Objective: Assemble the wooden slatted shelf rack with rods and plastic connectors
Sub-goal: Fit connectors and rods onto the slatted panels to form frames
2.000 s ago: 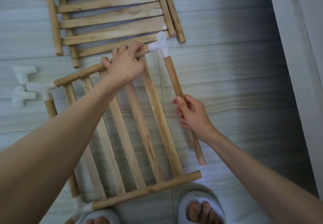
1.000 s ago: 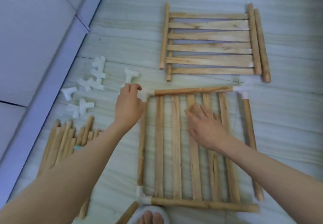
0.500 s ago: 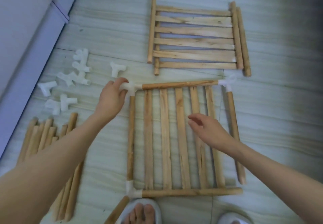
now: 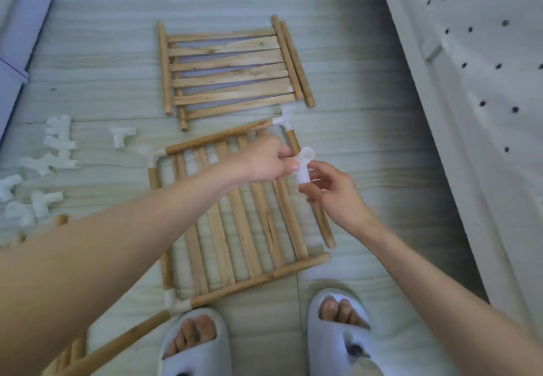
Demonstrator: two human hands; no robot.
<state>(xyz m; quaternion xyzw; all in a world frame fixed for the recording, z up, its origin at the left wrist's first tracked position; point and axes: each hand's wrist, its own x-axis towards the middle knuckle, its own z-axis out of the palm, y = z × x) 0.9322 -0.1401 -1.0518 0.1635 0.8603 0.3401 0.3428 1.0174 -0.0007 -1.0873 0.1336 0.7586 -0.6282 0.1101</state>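
Far to the left of my hands, spare connectors [image 4: 47,167] lie scattered on the floor [image 4: 367,146], with one more [image 4: 122,135] lying alone nearer the rack. Below them, rod ends [image 4: 60,220] poke out from behind my left forearm. My left hand [image 4: 264,159] reaches across the near rack [image 4: 235,223], its fingers curled round one end of a white connector [image 4: 304,167]. My right hand [image 4: 335,192] meets it from the other side, thumb and fingers pinching the connector's lower tube, so both hands are close together, clamped on the same piece above the rack's right rod [image 4: 321,223]. That rack lies flat on the floor under my hands, with connectors at three corners; its near right corner is bare. Beyond my hands lies a second slatted panel [image 4: 232,70]. My slippers [image 4: 338,328] stand just below the rack.
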